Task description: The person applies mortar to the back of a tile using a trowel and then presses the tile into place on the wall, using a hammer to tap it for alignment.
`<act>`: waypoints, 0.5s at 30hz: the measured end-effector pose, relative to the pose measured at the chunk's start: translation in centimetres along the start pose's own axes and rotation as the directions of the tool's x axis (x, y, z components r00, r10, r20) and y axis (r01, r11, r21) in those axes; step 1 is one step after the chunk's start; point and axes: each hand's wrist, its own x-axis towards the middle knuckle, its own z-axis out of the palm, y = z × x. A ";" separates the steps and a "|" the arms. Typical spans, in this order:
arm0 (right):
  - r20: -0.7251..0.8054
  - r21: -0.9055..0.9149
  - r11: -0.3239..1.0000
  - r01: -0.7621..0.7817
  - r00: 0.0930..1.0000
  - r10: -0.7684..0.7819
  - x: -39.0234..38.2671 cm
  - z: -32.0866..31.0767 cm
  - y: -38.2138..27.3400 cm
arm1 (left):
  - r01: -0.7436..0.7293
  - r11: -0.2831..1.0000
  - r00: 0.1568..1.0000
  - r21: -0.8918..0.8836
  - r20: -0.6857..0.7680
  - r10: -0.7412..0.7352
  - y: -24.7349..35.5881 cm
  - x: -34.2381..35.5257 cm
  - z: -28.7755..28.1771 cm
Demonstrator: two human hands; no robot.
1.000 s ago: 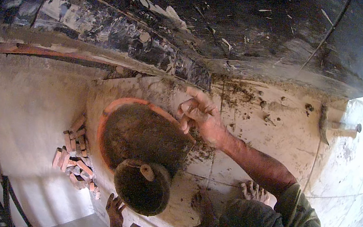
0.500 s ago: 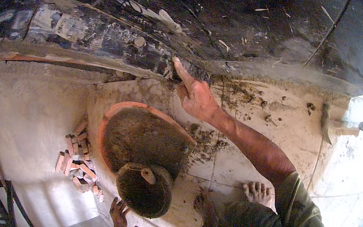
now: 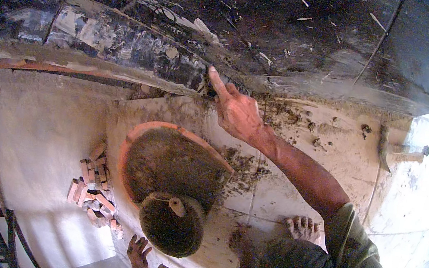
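The right hand (image 3: 239,114), gripping nothing visible, now sets a finger on the dark tiles (image 3: 128,48) beyond the orange-rimmed tub (image 3: 125,150) instead of hovering near it, so work seems centred there, while the left hand (image 3: 138,255) lies open beside the bowl (image 3: 196,239).

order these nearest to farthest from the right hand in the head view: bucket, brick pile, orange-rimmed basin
From the right hand:
1. Orange-rimmed basin, just below-left
2. Bucket, lower, overlapping the basin's lower edge
3. Brick pile, farthest left
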 end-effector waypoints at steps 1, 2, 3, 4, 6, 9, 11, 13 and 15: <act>-0.004 0.001 1.000 -0.001 1.000 0.001 0.1 0.2 0.0 | 0.008 0.999 1.000 0.034 -0.001 -0.008 0.1 -0.1 -0.1; -0.004 0.018 1.000 0.014 1.000 -0.014 0.2 0.3 0.0 | 0.005 0.999 1.000 0.034 0.000 -0.005 0.3 -0.4 0.2; -0.004 0.034 0.999 0.029 1.000 -0.029 0.2 0.3 0.1 | 0.017 0.997 1.000 0.070 -0.012 -0.017 0.5 -0.6 0.5; -0.007 0.033 0.999 0.029 1.000 -0.029 0.1 0.2 0.1 | 0.030 0.994 0.999 0.106 -0.023 -0.027 0.6 -0.7 0.7; 0.146 -0.141 0.990 -0.031 0.988 0.051 -0.7 -0.4 -0.2 | 0.033 0.997 0.999 0.072 0.001 -0.033 -0.1 -0.6 0.1; 0.220 -0.316 0.949 0.008 0.973 0.065 -2.5 -0.8 -0.3 | 0.002 0.997 0.999 0.083 0.042 -0.006 0.0 -0.4 -0.7; 0.266 -0.288 0.957 0.042 0.963 0.038 -5.1 -1.2 -0.5 | 0.027 0.998 0.999 -0.051 -0.019 -0.028 -0.2 -0.2 -3.3; 0.332 -0.261 0.965 0.036 0.942 0.054 -9.3 -1.3 0.7 | -0.083 0.988 0.994 0.130 -0.060 0.091 0.4 0.4 -4.2; 0.409 -0.226 0.970 -0.085 0.896 0.174 -13.9 -1.9 2.2 | -0.125 0.989 0.979 0.080 -0.149 0.136 3.9 0.1 -2.4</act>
